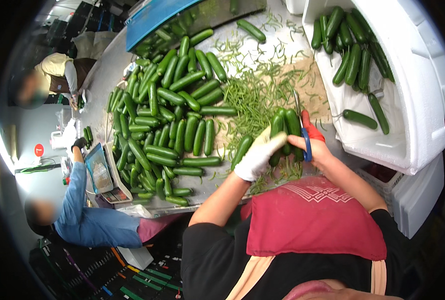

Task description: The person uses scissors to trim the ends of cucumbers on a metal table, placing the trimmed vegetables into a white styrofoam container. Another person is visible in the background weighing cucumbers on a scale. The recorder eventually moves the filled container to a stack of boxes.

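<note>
Several green cucumbers (277, 125) are bunched upright between my two hands. My left hand (260, 152), in a white glove, closes round them from the left. My right hand (314, 142), with red material on some fingers, is at their right side and also holds scissors (305, 144) with blue handles, blades pointing away from me. A heap of thin green trimmings (250, 99) lies on the metal table just beyond my hands. One loose cucumber (242, 150) lies beside my left glove, and a large pile of cucumbers (170, 95) covers the table to the left.
At the right, a white foam box (413, 123) with a pale liner holds more cucumbers. A blue-edged metal container (158, 20) stands at the table's far side. A scale (115, 195) is at the left, near a person in blue sleeves (80, 221); another person (57, 71) works farther off.
</note>
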Action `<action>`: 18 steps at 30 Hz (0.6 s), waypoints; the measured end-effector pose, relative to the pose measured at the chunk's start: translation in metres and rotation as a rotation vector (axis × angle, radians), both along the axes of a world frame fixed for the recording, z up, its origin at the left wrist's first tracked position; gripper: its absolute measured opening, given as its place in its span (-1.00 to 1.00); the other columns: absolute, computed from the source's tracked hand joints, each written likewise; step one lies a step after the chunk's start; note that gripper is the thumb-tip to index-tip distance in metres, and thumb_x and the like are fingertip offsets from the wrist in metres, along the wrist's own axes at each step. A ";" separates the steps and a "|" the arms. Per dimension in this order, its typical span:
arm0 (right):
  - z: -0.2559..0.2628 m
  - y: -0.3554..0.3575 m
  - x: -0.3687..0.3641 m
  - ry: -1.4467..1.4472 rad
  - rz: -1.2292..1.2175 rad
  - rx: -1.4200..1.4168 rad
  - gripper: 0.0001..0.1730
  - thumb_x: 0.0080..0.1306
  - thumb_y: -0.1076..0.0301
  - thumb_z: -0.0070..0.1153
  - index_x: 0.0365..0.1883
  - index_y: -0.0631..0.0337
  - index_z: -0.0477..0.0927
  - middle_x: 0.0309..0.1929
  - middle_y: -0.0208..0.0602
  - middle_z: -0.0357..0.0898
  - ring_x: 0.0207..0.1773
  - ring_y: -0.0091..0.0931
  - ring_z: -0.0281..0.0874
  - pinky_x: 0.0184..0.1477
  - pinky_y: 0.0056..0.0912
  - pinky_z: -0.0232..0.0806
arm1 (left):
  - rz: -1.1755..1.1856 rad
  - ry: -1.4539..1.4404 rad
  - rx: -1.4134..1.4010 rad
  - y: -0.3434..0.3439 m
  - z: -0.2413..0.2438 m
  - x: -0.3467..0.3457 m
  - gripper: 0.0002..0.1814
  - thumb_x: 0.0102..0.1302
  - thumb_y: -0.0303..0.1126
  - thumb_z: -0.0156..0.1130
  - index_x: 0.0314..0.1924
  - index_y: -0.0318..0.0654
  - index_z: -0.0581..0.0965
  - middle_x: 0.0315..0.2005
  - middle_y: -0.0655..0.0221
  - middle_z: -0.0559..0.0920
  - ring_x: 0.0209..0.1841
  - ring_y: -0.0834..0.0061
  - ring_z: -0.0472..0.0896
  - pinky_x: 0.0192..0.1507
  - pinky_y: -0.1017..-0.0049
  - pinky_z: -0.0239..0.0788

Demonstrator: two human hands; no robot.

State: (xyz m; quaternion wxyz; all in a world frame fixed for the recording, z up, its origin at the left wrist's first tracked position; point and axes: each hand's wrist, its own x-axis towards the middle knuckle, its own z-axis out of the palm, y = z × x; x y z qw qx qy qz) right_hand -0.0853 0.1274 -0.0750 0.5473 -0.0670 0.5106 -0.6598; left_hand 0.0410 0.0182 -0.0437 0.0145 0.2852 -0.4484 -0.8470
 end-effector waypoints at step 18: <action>0.012 0.004 -0.021 -0.393 0.117 -0.101 -0.45 0.09 0.59 0.14 0.09 0.24 0.34 -0.15 -0.23 0.54 -0.15 -0.39 0.55 -0.12 -0.36 0.46 | 0.128 -0.058 0.099 -0.051 0.028 -0.005 -0.70 0.27 -0.27 0.12 -0.07 -0.26 0.38 -0.35 0.32 0.56 -0.44 0.46 0.60 -0.46 0.58 0.47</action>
